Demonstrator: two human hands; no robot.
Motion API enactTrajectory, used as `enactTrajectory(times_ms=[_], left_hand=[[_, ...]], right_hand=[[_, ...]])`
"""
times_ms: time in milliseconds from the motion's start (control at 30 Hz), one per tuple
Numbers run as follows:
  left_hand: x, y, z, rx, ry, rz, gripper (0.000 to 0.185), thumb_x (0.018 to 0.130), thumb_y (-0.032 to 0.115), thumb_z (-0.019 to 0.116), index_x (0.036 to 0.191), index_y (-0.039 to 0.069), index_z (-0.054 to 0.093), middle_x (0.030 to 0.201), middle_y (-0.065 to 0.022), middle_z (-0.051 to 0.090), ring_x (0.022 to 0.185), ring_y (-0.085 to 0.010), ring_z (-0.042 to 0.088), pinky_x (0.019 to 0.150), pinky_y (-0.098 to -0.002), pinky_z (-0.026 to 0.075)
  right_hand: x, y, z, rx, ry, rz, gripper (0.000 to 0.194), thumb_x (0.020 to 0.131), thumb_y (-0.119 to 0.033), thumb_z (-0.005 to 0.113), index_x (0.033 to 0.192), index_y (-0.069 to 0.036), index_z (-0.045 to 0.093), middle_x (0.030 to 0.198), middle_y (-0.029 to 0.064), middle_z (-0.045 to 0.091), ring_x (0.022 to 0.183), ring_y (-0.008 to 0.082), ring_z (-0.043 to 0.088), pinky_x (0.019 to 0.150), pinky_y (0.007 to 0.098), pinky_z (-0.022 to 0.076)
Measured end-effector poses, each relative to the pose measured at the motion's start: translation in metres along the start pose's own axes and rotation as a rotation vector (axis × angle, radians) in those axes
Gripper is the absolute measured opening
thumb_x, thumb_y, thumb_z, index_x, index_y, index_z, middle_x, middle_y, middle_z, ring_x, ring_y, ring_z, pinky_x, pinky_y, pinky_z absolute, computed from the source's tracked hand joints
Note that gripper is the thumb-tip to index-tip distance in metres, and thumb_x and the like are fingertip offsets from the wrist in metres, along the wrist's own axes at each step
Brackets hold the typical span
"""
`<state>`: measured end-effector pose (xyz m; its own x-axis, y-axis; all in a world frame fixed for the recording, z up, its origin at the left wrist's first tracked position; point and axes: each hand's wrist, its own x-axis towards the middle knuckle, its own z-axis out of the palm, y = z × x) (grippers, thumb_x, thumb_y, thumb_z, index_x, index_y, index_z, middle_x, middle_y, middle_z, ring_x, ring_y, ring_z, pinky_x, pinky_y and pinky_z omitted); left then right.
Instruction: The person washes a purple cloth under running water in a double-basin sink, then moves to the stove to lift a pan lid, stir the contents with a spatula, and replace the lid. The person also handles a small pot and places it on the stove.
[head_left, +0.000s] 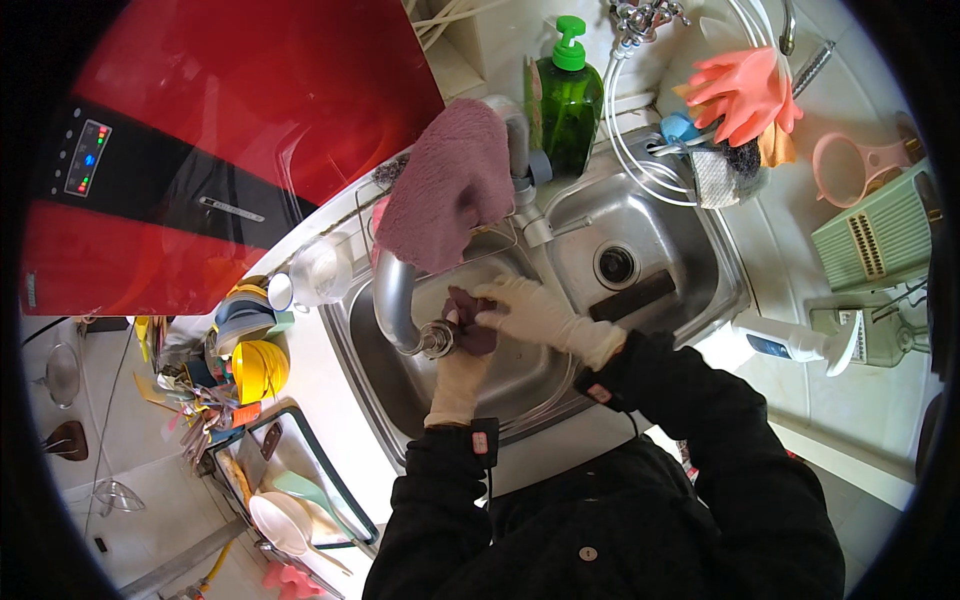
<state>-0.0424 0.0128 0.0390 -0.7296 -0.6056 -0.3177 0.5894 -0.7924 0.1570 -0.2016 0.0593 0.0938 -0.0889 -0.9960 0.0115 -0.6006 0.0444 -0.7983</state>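
A small dark mauve cloth (478, 336) is bunched between my two hands over the left basin (517, 382) of the steel sink. My left hand (459, 379), in a cream glove, reaches up under the faucet head and grips the cloth from below; its fingers are largely hidden. From the right, my right hand (529, 311), gloved alike, pinches the cloth's upper right part. The faucet's thick grey spout (394, 296) curves down to a round metal head (437, 339) just left of the cloth. Whether water is running, I cannot tell.
A larger mauve towel (457, 184) drapes over the spout and a wire rack. The right basin (667, 225) holds a dark flat bar (632, 295). Behind stands a green pump bottle (570, 112); coral rubber gloves (742, 94) hang right. Glass cups (321, 270) and yellow bowls (259, 371) stand left.
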Motion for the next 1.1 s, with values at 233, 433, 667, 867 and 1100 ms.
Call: enactTrajectory(times_ms=[233,433,667,867,1100], left_hand=[[0.009,0.027,-0.032,0.086,-0.079,0.133,0.031,0.088,0.030,0.050,0.115,0.014,0.050,0.113,-0.0026,0.053,0.098,-0.0151,0.052,0.059,-0.0270,0.049],[-0.011,0.019,-0.007,-0.023,0.311,0.105,0.015,0.083,0.004,0.052,0.096,0.011,0.051,0.102,-0.0047,0.052,0.088,-0.0192,0.053,0.077,-0.0312,0.049],[-0.048,0.011,-0.004,0.109,0.488,0.025,0.024,0.084,0.011,0.055,0.108,0.009,0.052,0.105,-0.0071,0.055,0.087,-0.0193,0.056,0.059,-0.0294,0.044],[-0.075,0.005,0.023,0.137,0.362,-0.062,0.027,0.086,0.012,0.055,0.113,0.011,0.051,0.102,-0.0051,0.058,0.084,-0.0171,0.057,0.060,-0.0298,0.045],[-0.090,-0.022,0.078,0.131,0.178,-0.145,0.034,0.090,0.034,0.050,0.115,0.011,0.048,0.102,-0.0036,0.057,0.086,-0.0169,0.057,0.063,-0.0292,0.047]], right_hand=[[-0.002,0.025,-0.084,-0.370,0.054,0.268,0.039,0.081,-0.043,0.054,0.076,-0.005,0.064,0.072,0.0177,0.060,0.073,0.0358,0.058,0.067,0.0428,0.0450],[0.005,0.031,-0.105,-0.397,0.065,0.377,0.051,0.082,-0.050,0.047,0.075,-0.004,0.067,0.075,0.0181,0.063,0.075,0.0362,0.059,0.070,0.0431,0.0460],[0.025,0.032,-0.116,-0.361,0.127,0.483,0.061,0.082,-0.057,0.044,0.071,-0.001,0.066,0.073,0.0204,0.062,0.074,0.0366,0.060,0.070,0.0420,0.0460],[0.014,0.031,-0.108,-0.191,0.055,0.482,0.067,0.076,-0.065,0.047,0.064,-0.001,0.065,0.066,0.0190,0.061,0.070,0.0338,0.061,0.067,0.0407,0.0459],[-0.043,-0.026,-0.027,0.816,-0.407,0.374,0.064,0.084,-0.045,0.056,0.128,-0.001,0.041,0.114,0.0108,0.054,0.099,0.0150,0.052,0.085,0.0278,0.0421]])
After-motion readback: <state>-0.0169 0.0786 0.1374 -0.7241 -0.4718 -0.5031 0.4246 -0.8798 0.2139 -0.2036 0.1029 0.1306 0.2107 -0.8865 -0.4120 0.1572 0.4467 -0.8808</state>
